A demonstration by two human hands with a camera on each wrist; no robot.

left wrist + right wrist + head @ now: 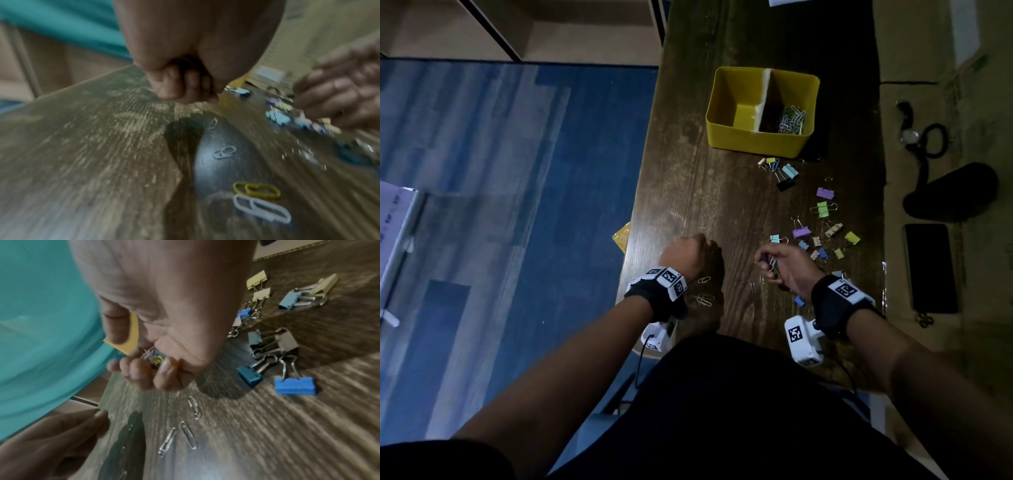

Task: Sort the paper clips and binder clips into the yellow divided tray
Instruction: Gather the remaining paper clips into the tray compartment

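The yellow divided tray stands far on the dark wooden table; its right compartment holds a heap of paper clips. Coloured binder clips lie scattered between tray and hands, among them a blue one. My right hand grips a bundle of paper clips just above the table. My left hand is a tight fist low over the wood, a faint wire glint at its fingertips. Loose paper clips lie beneath it, white and yellow, and silver ones sit between the hands.
The table's left edge drops to a blue floor. A yellow scrap pokes out at that edge. On the cardboard surface to the right lie a black phone, a black rounded object and a coiled cable.
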